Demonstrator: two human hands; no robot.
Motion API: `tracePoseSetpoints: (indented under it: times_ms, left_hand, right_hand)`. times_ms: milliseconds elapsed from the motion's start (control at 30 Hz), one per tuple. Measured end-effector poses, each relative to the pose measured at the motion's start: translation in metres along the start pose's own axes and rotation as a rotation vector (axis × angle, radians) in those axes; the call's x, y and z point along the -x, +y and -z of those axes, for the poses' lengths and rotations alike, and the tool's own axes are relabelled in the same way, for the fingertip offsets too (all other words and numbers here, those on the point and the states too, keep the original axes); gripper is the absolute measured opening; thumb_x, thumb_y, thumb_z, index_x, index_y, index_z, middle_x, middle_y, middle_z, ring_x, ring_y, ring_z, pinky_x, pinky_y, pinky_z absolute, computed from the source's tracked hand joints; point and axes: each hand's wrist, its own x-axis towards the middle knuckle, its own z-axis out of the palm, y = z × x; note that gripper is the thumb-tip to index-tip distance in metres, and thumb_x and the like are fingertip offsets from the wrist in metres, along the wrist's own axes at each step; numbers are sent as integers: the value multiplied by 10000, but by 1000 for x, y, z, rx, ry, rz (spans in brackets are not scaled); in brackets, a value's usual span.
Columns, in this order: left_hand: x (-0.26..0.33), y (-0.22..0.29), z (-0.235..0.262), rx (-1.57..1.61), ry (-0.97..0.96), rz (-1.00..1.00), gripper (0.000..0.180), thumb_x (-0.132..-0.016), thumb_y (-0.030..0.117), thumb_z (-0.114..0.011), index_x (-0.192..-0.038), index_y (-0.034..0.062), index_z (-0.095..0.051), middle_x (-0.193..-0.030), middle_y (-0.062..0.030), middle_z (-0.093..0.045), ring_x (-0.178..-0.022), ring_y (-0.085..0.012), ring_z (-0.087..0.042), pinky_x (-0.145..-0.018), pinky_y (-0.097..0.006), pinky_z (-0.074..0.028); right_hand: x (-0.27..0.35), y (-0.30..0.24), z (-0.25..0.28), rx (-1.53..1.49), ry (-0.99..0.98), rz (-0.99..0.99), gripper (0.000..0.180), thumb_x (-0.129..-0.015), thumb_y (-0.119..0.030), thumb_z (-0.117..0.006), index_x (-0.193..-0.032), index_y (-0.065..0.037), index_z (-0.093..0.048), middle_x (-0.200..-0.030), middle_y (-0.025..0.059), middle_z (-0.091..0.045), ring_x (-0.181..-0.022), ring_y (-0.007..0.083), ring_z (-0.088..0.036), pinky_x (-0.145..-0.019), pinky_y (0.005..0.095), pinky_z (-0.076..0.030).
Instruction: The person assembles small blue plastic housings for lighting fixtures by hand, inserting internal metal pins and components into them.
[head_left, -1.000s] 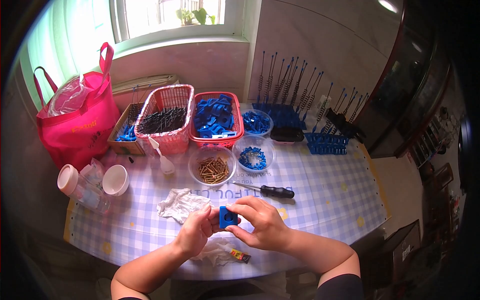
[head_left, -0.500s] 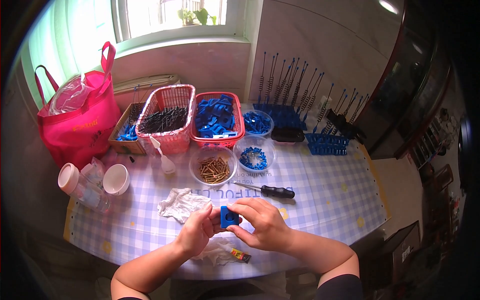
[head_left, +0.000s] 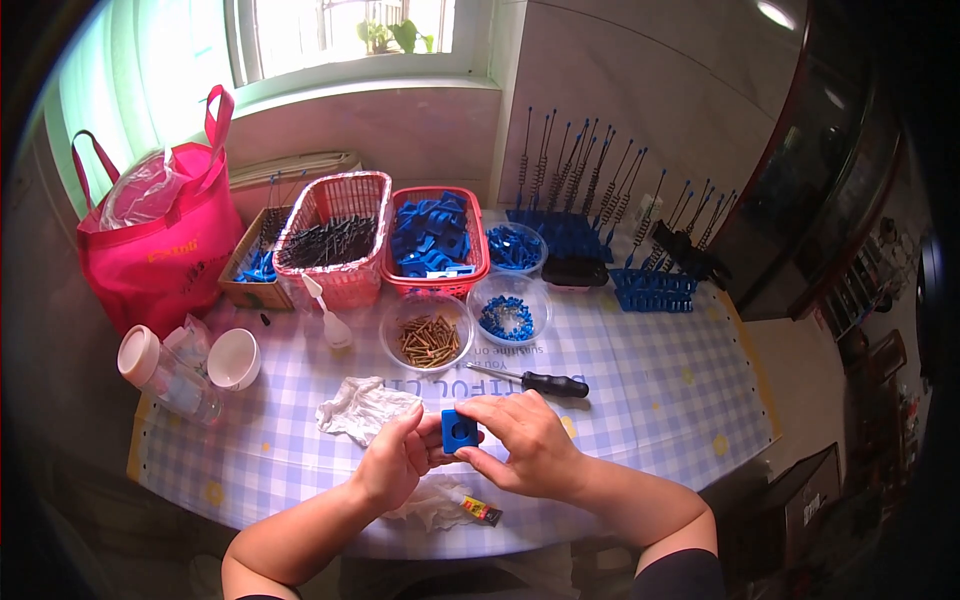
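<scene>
Surface: one table (head_left: 640, 400) under a blue-and-white checked cloth with yellow dots, set against a tiled wall below a window (head_left: 340, 30) with a plant on the sill. Dark cabinet to the right of the table.

Held item: one blue block (head_left: 459, 431) with a round hole, above the table's near edge. Left hand (head_left: 392, 462) and right hand (head_left: 522, 444) both closed on it, fingers pinching its sides.

On the table, placed relative to the block:
- One screwdriver (head_left: 535, 380), black handle, just behind.
- One white rag (head_left: 362, 408), left, near the left hand.
- One small tube (head_left: 478, 509), in front, under the wrists, on crumpled paper.
- Three clear bowls: screws (head_left: 428, 339), blue bits (head_left: 506, 318), more blue parts (head_left: 516, 247), all behind.
- Two baskets, far behind: red (head_left: 436, 238) with blue parts, pink (head_left: 334, 240) with dark springs.
- One cardboard box (head_left: 255, 265), far left behind.
- One pink bag (head_left: 160, 245), far left.
- One jar (head_left: 165, 375) and one white cup (head_left: 233, 358), left.
- Blue racks (head_left: 650, 290) with upright rods, right behind; count unclear.
</scene>
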Motion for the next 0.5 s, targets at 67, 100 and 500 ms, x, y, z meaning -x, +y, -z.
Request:
tracePoseSetpoints:
  times_ms: [67, 100, 500]
  left_hand:
    - [0, 0, -1, 2, 5, 1, 645, -988, 475, -283, -1318, -40, -486, -1240, -186, -602, -1176, -255, -569, -1050, -401, -390]
    - [0, 0, -1, 7, 6, 1, 643, -988, 475, -288, -1317, -40, -487, -1240, -186, -601, -1174, -255, -570, -1049, -399, -394]
    - [0, -4, 4, 23, -8, 1, 630, -988, 473, -313, -1300, -41, -499, -1235, -179, -604, -1157, -252, -582, -1032, -392, -412]
  right_hand:
    - [0, 0, 0, 4, 7, 4, 483, -755, -216, -772, -1182, -67, -604, -1073, 117, -663, -944, 261, -640, -751, 349, -445]
    - [0, 0, 0, 6, 14, 8, 482, -752, -215, -772, -1179, -66, -607, -1072, 115, -664, -942, 258, -639, -754, 349, -442]
    - [2, 1, -2, -25, 4, 3, 446, -753, -214, -770, -1144, -57, -624, -1072, 128, -645, -912, 269, -643, -737, 355, -471]
